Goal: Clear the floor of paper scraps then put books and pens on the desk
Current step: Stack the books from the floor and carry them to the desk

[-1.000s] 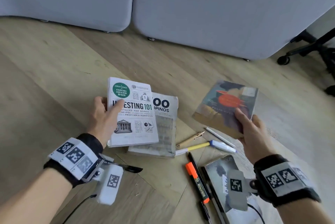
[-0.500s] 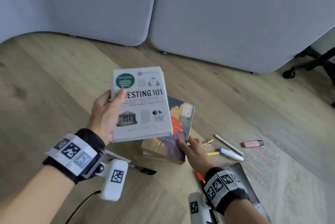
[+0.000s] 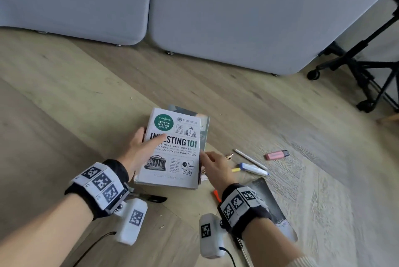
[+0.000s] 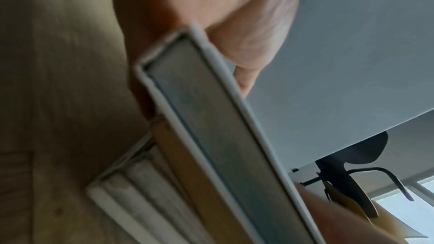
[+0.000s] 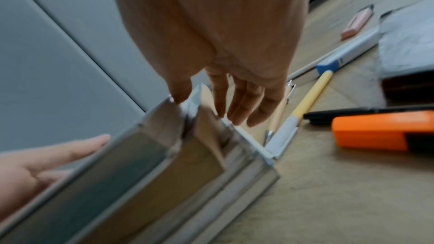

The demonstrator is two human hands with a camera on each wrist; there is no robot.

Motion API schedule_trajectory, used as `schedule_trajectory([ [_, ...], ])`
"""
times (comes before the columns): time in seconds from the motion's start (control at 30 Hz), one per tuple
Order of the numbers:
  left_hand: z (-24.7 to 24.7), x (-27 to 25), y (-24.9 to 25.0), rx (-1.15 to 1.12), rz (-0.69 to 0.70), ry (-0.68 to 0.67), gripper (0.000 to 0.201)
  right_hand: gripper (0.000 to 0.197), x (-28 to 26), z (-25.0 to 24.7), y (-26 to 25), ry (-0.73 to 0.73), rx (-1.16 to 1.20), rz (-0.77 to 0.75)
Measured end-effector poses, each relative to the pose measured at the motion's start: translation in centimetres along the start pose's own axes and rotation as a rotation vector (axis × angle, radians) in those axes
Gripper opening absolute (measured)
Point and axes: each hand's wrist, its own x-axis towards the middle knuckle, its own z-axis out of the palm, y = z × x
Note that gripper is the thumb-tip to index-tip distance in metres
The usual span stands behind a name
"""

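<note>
The white "Investing 101" book [image 3: 172, 150] lies on top of a stack of books [image 3: 205, 128] on the wooden floor. My left hand [image 3: 151, 138] grips its left edge, thumb on the cover; the left wrist view shows the hand [image 4: 234, 44] over the book's page edge [image 4: 211, 136]. At the stack's right edge is my right hand [image 3: 205, 156], fingers straight. In the right wrist view its thumb [image 5: 178, 90] touches the top book's corner [image 5: 162, 118]. A dark book [image 3: 269, 206] lies flat under my right wrist.
Right of the stack lie a white pen [image 3: 250, 158], a blue-and-white marker [image 3: 252, 168], a pink highlighter [image 3: 277, 155] and an orange highlighter [image 3: 216, 194]. A black pen [image 3: 151, 198] lies under my left wrist. Grey upholstered panels [image 3: 216, 18] stand behind, a chair base [image 3: 367, 68] at right.
My left hand has lowered the white book onto the stack. My right hand has let go of the colourful book, which now lies under the white one.
</note>
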Motion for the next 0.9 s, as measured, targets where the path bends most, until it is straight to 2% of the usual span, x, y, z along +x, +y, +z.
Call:
schedule_trajectory([
  [0.07, -0.2, -0.3, -0.3, -0.008, 0.003, -0.032, 0.044, 0.055, 0.2, 0.2, -0.9, 0.016, -0.003, -0.006],
  [0.1, -0.1, -0.5, -0.3, -0.005, 0.014, -0.044, 0.047, 0.067, 0.0, 0.3, -1.5, 0.034, 0.015, -0.018],
  [0.17, -0.2, -0.9, -0.4, -0.011, 0.031, -0.043, 0.068, 0.081, -0.4, 0.7, -2.4, 0.032, 0.052, -0.062],
  [0.2, -0.3, -1.0, -0.5, -0.024, 0.036, -0.037, 0.074, 0.076, -0.6, 0.7, -2.8, 0.023, 0.076, -0.095],
  [0.27, -0.8, -1.1, -0.8, -0.097, 0.044, 0.001, 0.061, 0.054, -1.0, 0.7, -3.8, -0.033, 0.213, -0.108],
  [0.33, -1.5, -1.5, -1.1, -0.199, 0.041, 0.056, 0.051, 0.040, -1.4, 0.8, -4.9, -0.162, 0.360, -0.020],
  [0.4, -2.0, -2.1, -1.1, -0.227, 0.100, 0.052, 0.047, 0.044, -1.6, 0.9, -5.9, -0.265, 0.463, 0.064],
  [0.5, -2.3, -3.1, -0.2, -0.265, 0.178, -0.060, 0.019, 0.059, -2.0, 0.8, -6.9, -0.304, 0.542, 0.138],
  [0.53, -2.4, -3.3, 0.1, -0.290, 0.171, -0.110, 0.019, 0.059, -2.1, 0.4, -7.3, -0.319, 0.578, 0.139],
  [0.6, -2.3, -3.2, 0.5, -0.301, 0.144, -0.168, 0.035, 0.053, -2.2, -0.4, -7.9, -0.327, 0.655, 0.131],
  [0.67, -2.1, -3.1, 0.6, -0.305, 0.094, -0.173, 0.042, 0.049, -2.1, -1.3, -8.3, -0.280, 0.679, 0.117],
  [0.77, -1.4, -3.0, 0.7, -0.291, 0.045, -0.125, 0.036, 0.044, -2.2, -2.5, -7.8, -0.176, 0.751, 0.077],
  [0.83, -1.1, -2.9, 0.6, -0.214, 0.029, -0.104, 0.041, 0.037, -1.8, -3.7, -7.0, -0.049, 0.824, 0.034],
  [0.9, -1.0, -2.7, 0.2, -0.097, -0.016, -0.101, 0.048, 0.027, -1.2, -5.0, -6.3, 0.131, 0.764, -0.032],
])
